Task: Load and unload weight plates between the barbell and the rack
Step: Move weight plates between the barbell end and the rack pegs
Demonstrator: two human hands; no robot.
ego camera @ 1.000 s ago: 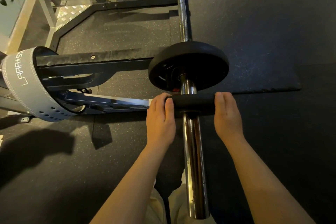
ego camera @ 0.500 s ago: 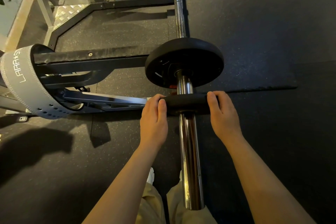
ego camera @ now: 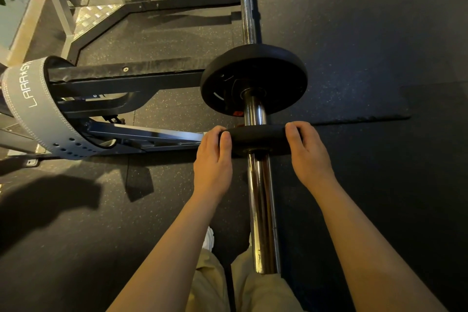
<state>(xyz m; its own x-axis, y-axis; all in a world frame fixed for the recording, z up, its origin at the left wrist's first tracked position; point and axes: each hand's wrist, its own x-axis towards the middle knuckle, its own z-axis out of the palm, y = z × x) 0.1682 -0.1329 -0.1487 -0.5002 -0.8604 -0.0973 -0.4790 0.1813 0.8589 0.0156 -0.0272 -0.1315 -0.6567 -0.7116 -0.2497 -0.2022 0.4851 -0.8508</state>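
A chrome barbell [ego camera: 262, 210] runs away from me, its sleeve end near my knees. A large black weight plate [ego camera: 276, 71] sits far up the sleeve. Closer to me a small black plate [ego camera: 258, 135] is threaded on the sleeve, a short gap behind the large one. My left hand [ego camera: 212, 159] grips the small plate's left edge and my right hand [ego camera: 307, 157] grips its right edge, fingers curled over the rim.
A black rack frame [ego camera: 121, 78] lies to the left, with a grey lifting belt [ego camera: 33, 109] looped around its arm. A metal rack base [ego camera: 141, 5] stands at the back left. Black rubber flooring [ego camera: 379, 33] spreads to the right. My beige trousers [ego camera: 253, 291] are below.
The sleeve end has come closer to my body in view, and both hands stay on the small plate, which keeps about the same gap from the large plate.
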